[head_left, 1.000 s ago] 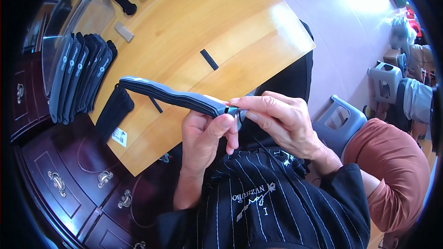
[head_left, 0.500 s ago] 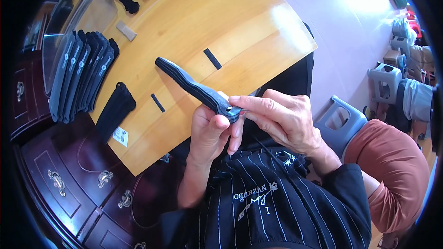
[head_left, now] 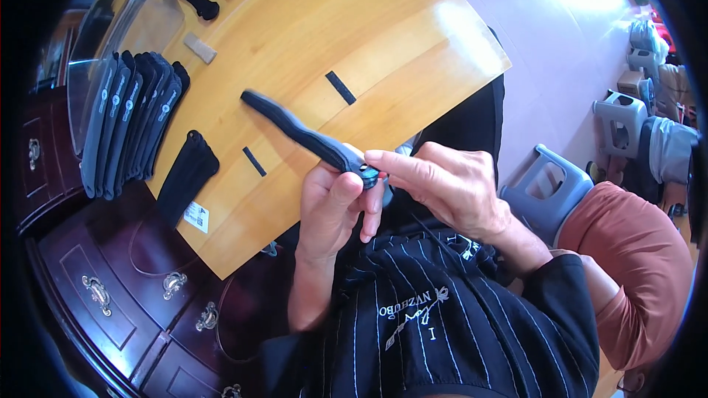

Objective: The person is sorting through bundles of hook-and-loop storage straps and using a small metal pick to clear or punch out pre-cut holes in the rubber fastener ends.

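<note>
My left hand (head_left: pixel 328 214) is closed around the near end of a long, slim, curved padded piece (head_left: pixel 291 129) in black and grey. Layered edges run along its side, and its far end points up and left over the table. A small pale spot, perhaps a hole, shows at the rounded near end, with a bit of red beside it. There my right hand (head_left: pixel 457 191) holds its index finger stretched to that end and its thumb below in a pinch. Whatever sits between those fingertips is too small to make out.
A row of similar grey-black pieces (head_left: pixel 136 125) lies on the wooden table's (head_left: pixel 287 37) left side. Nearby are folded black pieces (head_left: pixel 190 169) with a white label (head_left: pixel 196 216), two short black strips (head_left: pixel 341 88) and a beige block (head_left: pixel 199 48). A person (head_left: pixel 627 265) is beside a grey stool (head_left: pixel 546 184).
The padded piece has turned slightly in my left hand and shifted a little left. My right fingers stay at its near end. The view has moved slightly.
</note>
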`<move>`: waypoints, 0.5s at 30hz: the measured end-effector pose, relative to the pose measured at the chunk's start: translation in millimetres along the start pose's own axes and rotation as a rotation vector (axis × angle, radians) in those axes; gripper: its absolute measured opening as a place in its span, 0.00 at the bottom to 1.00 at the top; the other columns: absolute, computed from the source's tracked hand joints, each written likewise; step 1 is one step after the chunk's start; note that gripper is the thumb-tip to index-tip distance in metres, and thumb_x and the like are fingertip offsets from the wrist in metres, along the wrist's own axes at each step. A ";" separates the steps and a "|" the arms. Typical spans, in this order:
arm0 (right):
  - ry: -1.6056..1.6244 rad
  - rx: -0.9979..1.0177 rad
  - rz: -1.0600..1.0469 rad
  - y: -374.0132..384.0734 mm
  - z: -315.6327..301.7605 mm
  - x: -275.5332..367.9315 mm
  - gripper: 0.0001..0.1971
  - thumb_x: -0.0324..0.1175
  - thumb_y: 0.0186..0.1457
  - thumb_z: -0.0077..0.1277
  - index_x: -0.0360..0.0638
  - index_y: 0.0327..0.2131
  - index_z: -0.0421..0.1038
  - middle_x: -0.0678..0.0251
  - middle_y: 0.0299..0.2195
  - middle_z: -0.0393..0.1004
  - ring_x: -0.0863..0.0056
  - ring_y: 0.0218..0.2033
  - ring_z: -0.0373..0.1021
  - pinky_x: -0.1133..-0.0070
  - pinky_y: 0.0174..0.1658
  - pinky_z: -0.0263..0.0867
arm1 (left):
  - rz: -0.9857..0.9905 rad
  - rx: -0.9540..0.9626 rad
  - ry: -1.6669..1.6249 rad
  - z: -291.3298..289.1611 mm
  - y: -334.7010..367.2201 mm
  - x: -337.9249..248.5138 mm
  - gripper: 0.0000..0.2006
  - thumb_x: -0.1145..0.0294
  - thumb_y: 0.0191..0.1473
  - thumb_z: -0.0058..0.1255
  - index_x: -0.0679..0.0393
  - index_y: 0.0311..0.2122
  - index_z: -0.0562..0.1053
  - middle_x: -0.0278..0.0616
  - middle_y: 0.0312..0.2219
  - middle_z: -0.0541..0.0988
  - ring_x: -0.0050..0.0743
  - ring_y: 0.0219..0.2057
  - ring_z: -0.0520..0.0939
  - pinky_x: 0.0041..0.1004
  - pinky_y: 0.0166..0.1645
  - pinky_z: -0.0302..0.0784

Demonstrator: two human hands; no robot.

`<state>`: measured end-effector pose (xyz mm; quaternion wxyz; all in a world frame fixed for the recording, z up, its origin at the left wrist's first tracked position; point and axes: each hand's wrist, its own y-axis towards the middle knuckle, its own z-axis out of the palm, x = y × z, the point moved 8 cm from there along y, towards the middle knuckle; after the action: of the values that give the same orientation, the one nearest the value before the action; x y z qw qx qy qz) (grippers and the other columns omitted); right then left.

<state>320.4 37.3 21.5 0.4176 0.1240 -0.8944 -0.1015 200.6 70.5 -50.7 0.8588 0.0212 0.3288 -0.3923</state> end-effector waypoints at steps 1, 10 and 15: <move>-0.038 -0.031 -0.063 -0.5 -0.9 1.6 0.23 0.27 0.46 0.60 0.44 0.50 0.74 0.72 0.18 0.65 0.79 0.17 0.67 0.81 0.19 0.62 | 0.003 -0.005 0.004 0.0 -0.9 -0.1 0.16 0.58 0.58 0.53 0.61 0.37 0.66 0.42 0.19 0.73 0.25 0.12 0.73 0.19 0.12 0.65; 0.209 -0.047 0.037 -0.2 -4.7 0.1 0.16 0.27 0.52 0.57 0.40 0.46 0.75 0.71 0.19 0.70 0.82 0.18 0.68 0.83 0.19 0.62 | 0.006 0.052 -0.095 9.3 -5.2 9.2 0.16 0.58 0.59 0.52 0.63 0.40 0.67 0.41 0.17 0.71 0.25 0.12 0.72 0.20 0.13 0.66; 1.276 0.031 0.881 -17.4 34.6 -34.4 0.15 0.39 0.65 0.44 0.37 0.42 0.73 0.77 0.21 0.65 0.92 0.17 0.52 0.90 0.18 0.45 | -0.179 0.030 0.127 14.3 -9.0 19.4 0.13 0.66 0.55 0.58 0.64 0.40 0.71 0.41 0.22 0.76 0.22 0.15 0.76 0.18 0.17 0.70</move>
<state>317.4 34.0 -30.1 0.8520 -0.2028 -0.4490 0.1774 211.5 47.2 -48.8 0.7973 0.0296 0.3774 -0.4701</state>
